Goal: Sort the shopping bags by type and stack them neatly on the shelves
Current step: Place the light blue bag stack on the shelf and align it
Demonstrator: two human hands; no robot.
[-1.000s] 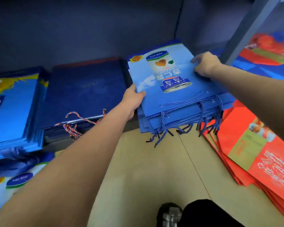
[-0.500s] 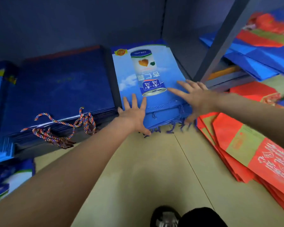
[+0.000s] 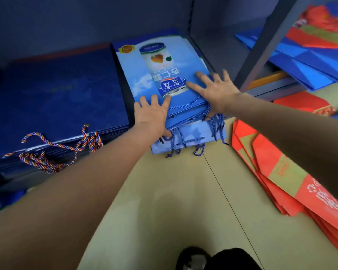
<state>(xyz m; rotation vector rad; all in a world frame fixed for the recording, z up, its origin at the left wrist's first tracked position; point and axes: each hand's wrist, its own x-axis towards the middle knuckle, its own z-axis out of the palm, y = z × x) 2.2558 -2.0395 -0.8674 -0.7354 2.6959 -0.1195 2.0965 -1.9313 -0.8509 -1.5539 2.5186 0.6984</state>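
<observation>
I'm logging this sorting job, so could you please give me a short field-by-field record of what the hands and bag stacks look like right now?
left hand: left hand flat, fingers straight, on the near left edge of the light blue bag stack
right hand: right hand spread flat on the stack's near right part
stack position: on the low shelf, handles overhanging the front
neighbour on the left: dark blue bag stack, multicoloured rope handles facing front
floor at right: red bags fanned out
next shelf bay: blue and red bags piled
</observation>
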